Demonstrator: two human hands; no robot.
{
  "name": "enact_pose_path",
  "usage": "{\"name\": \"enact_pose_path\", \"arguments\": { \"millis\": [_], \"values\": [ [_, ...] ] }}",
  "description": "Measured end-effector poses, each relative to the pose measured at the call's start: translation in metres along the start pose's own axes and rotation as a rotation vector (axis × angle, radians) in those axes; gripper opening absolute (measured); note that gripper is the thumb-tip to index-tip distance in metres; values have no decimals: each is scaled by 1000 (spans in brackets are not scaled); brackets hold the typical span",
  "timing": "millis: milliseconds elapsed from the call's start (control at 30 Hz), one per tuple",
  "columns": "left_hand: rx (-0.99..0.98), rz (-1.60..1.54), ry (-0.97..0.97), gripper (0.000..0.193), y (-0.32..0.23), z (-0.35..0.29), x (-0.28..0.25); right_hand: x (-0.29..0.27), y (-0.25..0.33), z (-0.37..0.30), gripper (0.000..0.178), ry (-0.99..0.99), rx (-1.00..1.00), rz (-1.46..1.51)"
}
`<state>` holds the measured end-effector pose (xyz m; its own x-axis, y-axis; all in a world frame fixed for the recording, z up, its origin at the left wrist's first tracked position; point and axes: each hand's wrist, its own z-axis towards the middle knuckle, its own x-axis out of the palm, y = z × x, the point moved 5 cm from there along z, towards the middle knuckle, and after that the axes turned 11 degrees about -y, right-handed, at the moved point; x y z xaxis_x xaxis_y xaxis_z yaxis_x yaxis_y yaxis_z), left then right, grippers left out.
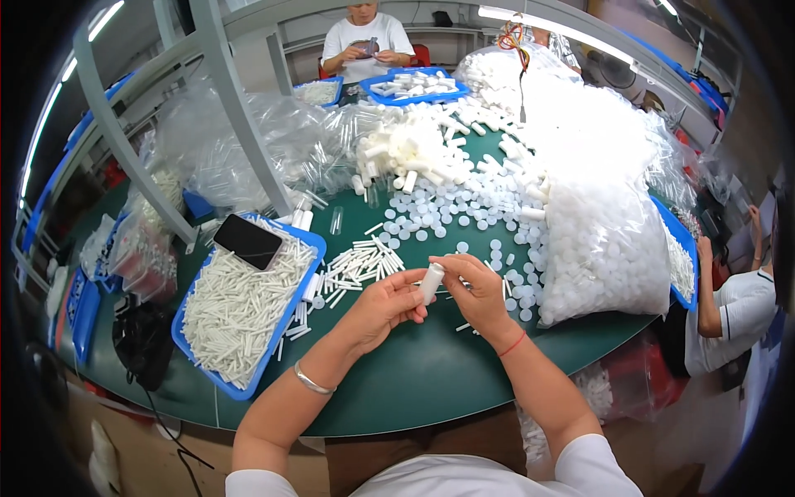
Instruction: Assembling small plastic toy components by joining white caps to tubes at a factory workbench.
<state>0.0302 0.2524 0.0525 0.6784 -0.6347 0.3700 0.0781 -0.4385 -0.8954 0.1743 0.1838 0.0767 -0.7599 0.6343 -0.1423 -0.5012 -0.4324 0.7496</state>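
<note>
A small white plastic cylinder (430, 284) stands slightly tilted between my two hands over the near part of the green table. The fingers of my left hand (383, 308) are closed round its lower part. At its upper end, my right hand (478, 296) pinches with thumb and forefinger; whether a small piece is also in that pinch cannot be made out. Just beyond my hands lie a loose heap of thin white sticks (364, 263) and many translucent round discs (431, 210).
To the left, a blue tray (311, 263) full of white sticks carries a black phone (248, 242). A large clear bag of white caps (600, 257) stands at right. Farther back are heaped white cylinders (414, 153), clear plastic bags (240, 149) and grey frame posts (248, 124). Other people sit around.
</note>
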Motion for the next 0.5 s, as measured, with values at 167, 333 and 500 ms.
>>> {"name": "enact_pose_path", "arguments": {
  "millis": [167, 333, 500],
  "values": [
    [-20, -106, -17, 39, 13, 1, -13, 2, 0, -3, 21, 1, 22, 26],
    [11, -52, -60, 33, 22, -1, -8, 9, -3, -7, 18, 51, -9, -13],
    [287, 497, -246, 30, 24, -3, -15, 18, -2, -12, 11, 101, -51, -66]
  ]
}}
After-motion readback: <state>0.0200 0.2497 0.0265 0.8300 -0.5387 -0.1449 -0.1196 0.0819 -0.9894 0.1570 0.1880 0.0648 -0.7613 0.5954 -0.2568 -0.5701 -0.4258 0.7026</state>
